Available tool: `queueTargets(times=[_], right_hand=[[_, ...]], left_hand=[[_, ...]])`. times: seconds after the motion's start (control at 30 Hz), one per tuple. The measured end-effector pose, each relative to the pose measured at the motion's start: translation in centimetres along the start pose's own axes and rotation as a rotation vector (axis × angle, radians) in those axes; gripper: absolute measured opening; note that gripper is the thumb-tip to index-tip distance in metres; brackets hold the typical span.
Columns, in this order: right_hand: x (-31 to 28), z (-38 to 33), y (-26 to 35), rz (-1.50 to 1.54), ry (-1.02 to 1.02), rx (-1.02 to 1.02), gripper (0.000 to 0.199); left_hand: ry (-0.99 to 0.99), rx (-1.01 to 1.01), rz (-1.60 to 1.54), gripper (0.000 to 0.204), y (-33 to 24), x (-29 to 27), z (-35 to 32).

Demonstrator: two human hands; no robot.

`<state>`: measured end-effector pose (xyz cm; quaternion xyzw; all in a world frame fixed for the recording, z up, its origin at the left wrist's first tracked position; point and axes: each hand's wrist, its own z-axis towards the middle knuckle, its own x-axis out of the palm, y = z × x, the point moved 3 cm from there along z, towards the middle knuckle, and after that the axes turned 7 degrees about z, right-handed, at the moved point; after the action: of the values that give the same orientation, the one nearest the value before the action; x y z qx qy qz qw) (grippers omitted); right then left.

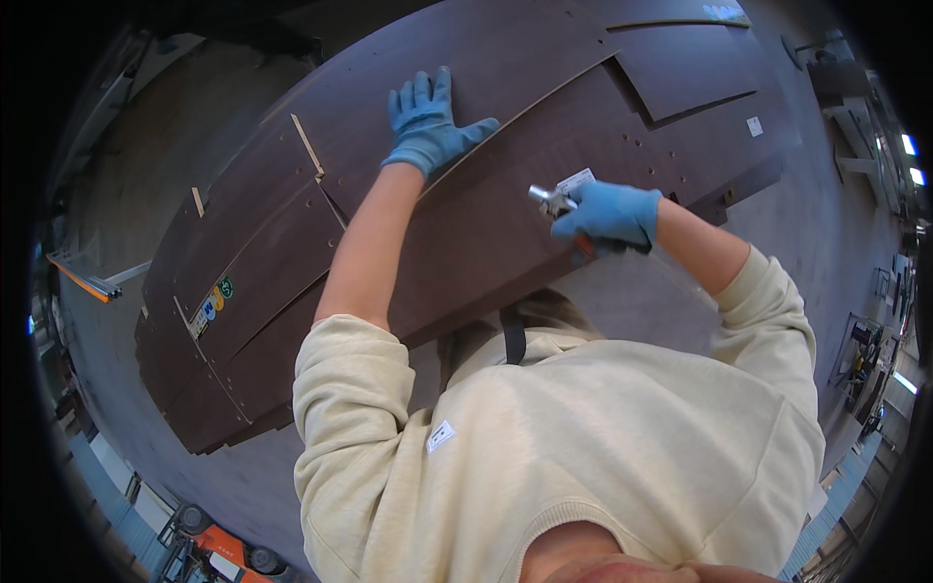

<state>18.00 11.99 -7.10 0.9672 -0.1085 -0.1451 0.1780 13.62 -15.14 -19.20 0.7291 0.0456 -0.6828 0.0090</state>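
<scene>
a stack of dark brown boards [505, 238] is bounded by a long near edge, which is leaned over by a person in a cream sweatshirt [583, 437]. bare brown surface is left between the two hands, and grey floor [826, 223] is exposed beyond the right end. the top is broken by a long pale seam [544, 107], slanted toward the far right, and by a dark gap [632, 95] beside a panel [690, 68].

the left hand [428, 131], in a blue glove, is laid toward the far edge with its fingers spread, the thumb pointed just beside the seam. a metal hand tool [550, 200] is held above the near half, right of the middle, by the gloved right hand [614, 216], its fingers curled around it. just beyond it, a white label [575, 179] is partly covered.

toward the left end, a thin wood strip [307, 146] and a colourful sticker [214, 303] are borne by the boards. past that end, a metal bar with an orange edge [87, 277] is seen; off the near left corner, an orange vehicle [233, 554] is seen.
</scene>
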Motion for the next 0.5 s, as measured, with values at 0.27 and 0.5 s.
queueTargets(times=[0.27, 0.5], right_hand=[[-6.6, 2.2, 1.2, -0.519, -0.588, 0.042, 0.032], [-3.8, 0.7, 4.5, -0.669, -0.095, -0.099, 0.035]], left_hand=[[-0.075, 0.233, -0.093, 0.102, 1.5, -1.3, -2.1], [-0.214, 0.271, -0.503, 0.067, 2.5, -0.8, -3.0]])
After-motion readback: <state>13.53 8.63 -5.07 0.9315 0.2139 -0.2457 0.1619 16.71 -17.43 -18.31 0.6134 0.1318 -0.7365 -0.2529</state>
